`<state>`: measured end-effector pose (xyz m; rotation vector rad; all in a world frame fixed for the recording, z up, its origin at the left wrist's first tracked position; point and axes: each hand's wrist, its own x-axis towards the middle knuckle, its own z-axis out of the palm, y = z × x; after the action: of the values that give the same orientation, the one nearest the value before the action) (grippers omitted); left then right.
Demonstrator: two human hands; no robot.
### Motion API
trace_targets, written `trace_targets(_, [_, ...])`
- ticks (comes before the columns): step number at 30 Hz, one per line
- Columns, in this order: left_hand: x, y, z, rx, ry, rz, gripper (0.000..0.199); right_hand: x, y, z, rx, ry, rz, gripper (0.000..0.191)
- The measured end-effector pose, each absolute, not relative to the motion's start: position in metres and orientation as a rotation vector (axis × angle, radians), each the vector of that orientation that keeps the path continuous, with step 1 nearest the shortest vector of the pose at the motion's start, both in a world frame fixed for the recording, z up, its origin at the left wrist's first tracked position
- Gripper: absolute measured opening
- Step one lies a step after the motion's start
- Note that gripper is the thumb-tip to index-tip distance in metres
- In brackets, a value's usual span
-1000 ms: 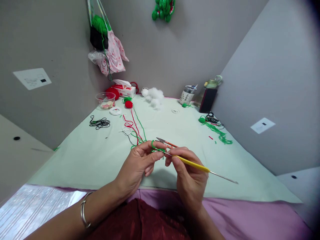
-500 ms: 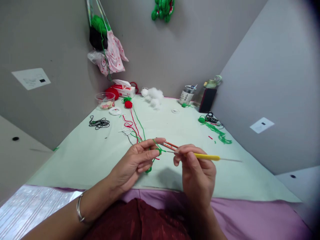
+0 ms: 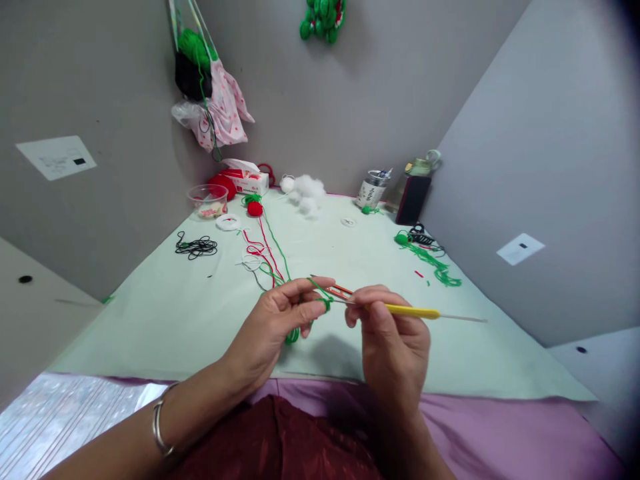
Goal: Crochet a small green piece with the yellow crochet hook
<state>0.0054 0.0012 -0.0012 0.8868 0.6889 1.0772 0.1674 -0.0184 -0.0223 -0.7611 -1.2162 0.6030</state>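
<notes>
Between thumb and fingers, my left hand pinches a small green crochet piece, and green yarn runs over its raised index finger. A yellow-handled crochet hook is gripped in my right hand. The hook's thin metal tip reaches left to the green piece; whether it sits inside a loop is too small to tell. Below my left hand hangs a green yarn loop. Just behind my fingers lies an orange-handled tool, partly hidden by my right hand.
Black cord, a red yarn ball, a plastic tub and a tissue box lie at left. White stuffing is at the back. A pen tin, phone and green yarn strands stand or lie right.
My left hand and the green piece have shifted slightly right, nearer my right hand. The crochet hook stays in my right hand, almost where it was.
</notes>
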Motion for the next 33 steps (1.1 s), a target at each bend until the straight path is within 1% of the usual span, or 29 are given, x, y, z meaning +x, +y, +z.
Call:
trace_targets(3, [0.007,-0.001,-0.004,0.979,0.676,1.076,0.027,0.165,-0.017,-0.024,-0.792,-1.288,0.634,0.017])
trace_targets(12, [0.006,-0.003,-0.003,0.990,0.710,1.089,0.034,0.166,-0.018,-0.027,-0.785,-1.296,0.665,0.018])
trace_targets(18, [0.005,-0.003,-0.004,1.057,0.730,1.104,0.025,0.168,-0.017,-0.026,-0.733,-1.201,0.768,0.016])
trace_targets(23, [0.003,-0.002,-0.008,1.085,0.739,1.091,0.023,0.168,-0.019,-0.020,-0.670,-1.153,0.851,0.025])
trace_targets(26, [0.003,-0.003,-0.008,1.091,0.750,1.093,0.025,0.169,-0.022,-0.021,-0.683,-1.183,0.792,0.025])
trace_targets(33, [0.003,-0.005,-0.003,1.262,0.832,1.173,0.025,0.171,-0.030,-0.024,-0.767,-1.420,0.511,0.025])
